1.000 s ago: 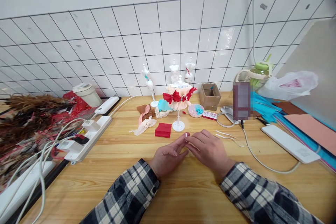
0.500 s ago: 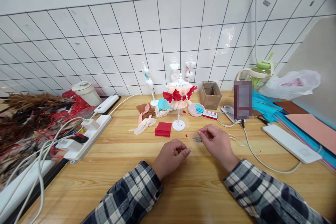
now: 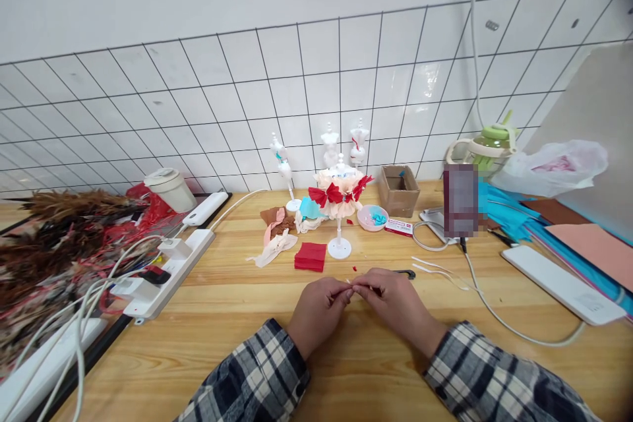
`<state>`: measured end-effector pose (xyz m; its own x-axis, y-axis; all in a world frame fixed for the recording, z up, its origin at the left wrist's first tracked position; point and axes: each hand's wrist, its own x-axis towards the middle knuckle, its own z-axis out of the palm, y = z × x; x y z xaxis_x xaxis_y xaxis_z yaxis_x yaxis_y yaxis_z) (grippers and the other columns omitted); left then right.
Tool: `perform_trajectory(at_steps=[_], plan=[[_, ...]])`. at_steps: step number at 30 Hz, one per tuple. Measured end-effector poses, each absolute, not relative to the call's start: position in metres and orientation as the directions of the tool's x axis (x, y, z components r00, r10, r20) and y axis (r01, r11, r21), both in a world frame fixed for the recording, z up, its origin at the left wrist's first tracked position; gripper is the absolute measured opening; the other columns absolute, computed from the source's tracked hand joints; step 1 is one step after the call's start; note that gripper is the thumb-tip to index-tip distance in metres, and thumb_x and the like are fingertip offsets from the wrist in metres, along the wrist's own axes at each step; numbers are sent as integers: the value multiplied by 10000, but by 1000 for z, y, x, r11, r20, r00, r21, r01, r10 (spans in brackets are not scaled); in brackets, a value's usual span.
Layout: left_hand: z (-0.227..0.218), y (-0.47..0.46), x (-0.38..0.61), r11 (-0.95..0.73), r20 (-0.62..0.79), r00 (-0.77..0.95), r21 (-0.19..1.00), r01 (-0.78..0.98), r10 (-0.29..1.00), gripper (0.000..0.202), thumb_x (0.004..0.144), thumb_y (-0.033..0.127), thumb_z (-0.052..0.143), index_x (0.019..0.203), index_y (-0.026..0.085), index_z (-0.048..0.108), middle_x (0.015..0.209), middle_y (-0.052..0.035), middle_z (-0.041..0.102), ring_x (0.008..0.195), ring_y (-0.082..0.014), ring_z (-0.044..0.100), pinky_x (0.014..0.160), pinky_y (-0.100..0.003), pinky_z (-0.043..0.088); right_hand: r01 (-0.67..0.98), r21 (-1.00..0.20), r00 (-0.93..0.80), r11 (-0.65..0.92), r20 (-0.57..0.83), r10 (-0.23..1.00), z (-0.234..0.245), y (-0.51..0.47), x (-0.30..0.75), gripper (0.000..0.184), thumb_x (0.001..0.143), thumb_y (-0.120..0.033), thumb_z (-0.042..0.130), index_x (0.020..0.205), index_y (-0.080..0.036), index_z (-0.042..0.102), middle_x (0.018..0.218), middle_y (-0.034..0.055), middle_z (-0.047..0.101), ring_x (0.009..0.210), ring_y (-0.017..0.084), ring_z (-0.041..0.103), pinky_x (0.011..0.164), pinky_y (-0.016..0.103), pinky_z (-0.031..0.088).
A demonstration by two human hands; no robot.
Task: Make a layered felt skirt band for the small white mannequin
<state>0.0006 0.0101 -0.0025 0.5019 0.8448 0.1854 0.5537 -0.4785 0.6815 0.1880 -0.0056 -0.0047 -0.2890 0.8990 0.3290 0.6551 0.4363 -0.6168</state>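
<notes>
Over the front of the wooden table, my left hand [image 3: 319,313] and my right hand [image 3: 393,300] meet fingertip to fingertip. Both are closed in a pinch, and a tiny pale bit shows between them, too small to name. Partly hidden behind my right hand lies a small dark-handled tool [image 3: 406,273]. Beyond my hands stands a miniature white mannequin [image 3: 339,237] wearing a cream ruffled skirt [image 3: 341,206] with red bows [image 3: 326,195]. A stack of red fabric pieces [image 3: 310,257] lies to its left.
Three more small mannequins [image 3: 284,168] stand by the tiled wall. Fabric scraps [image 3: 277,247], a pink bowl [image 3: 368,223], a cardboard box [image 3: 398,194] and a phone [image 3: 459,201] sit further back. A power strip [image 3: 173,273] with cables lies left, a white power bank [image 3: 564,283] right.
My right hand has moved left and down to meet my left hand at the fingertips. The head view has tilted slightly upward.
</notes>
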Motion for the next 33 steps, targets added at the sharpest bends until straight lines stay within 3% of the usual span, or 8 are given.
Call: perform_trajectory(at_steps=[10, 16, 23, 28, 33], plan=[[-6, 13, 0, -474, 156, 504, 647, 598, 849, 261, 907, 274, 471, 870, 214, 721, 780, -22, 717, 720, -151, 623, 668, -240, 428, 607, -683, -401, 406, 177, 899, -2, -1, 192, 259, 924, -295, 482, 1032, -266, 715, 845, 25, 713, 772, 157, 631, 695, 249, 445], [-7, 16, -2, -471, 173, 488, 651, 595, 856, 265, 906, 290, 477, 889, 204, 727, 817, -38, 728, 748, -156, 630, 684, -241, 439, 668, -598, -435, 444, 170, 884, -2, -3, 190, 272, 938, -302, 449, 1029, -259, 702, 776, 22, 686, 723, 154, 600, 656, 245, 393], [-8, 14, 1, -412, 193, 407, 715, 564, 893, 232, 847, 267, 530, 796, 183, 740, 729, -35, 728, 643, -144, 623, 623, -230, 443, 726, -477, -442, 495, 226, 868, -5, -8, 185, 304, 963, -307, 392, 1034, -221, 676, 771, 33, 670, 710, 154, 590, 647, 252, 386], [-10, 16, 3, -285, 115, 357, 834, 472, 927, 228, 799, 222, 520, 733, 165, 731, 685, -22, 715, 603, -134, 608, 587, -210, 441, 783, -331, -457, 526, 266, 849, -6, -13, 183, 325, 970, -294, 367, 1168, -224, 616, 814, 48, 676, 740, 171, 602, 636, 263, 384], [-5, 18, 4, -221, 34, 395, 870, 440, 918, 274, 799, 212, 481, 618, 151, 677, 574, 5, 629, 544, -106, 532, 559, -193, 402, 775, -345, -462, 530, 263, 847, -5, -12, 186, 312, 967, -268, 378, 1154, -240, 626, 820, 42, 681, 732, 156, 606, 644, 249, 398]])
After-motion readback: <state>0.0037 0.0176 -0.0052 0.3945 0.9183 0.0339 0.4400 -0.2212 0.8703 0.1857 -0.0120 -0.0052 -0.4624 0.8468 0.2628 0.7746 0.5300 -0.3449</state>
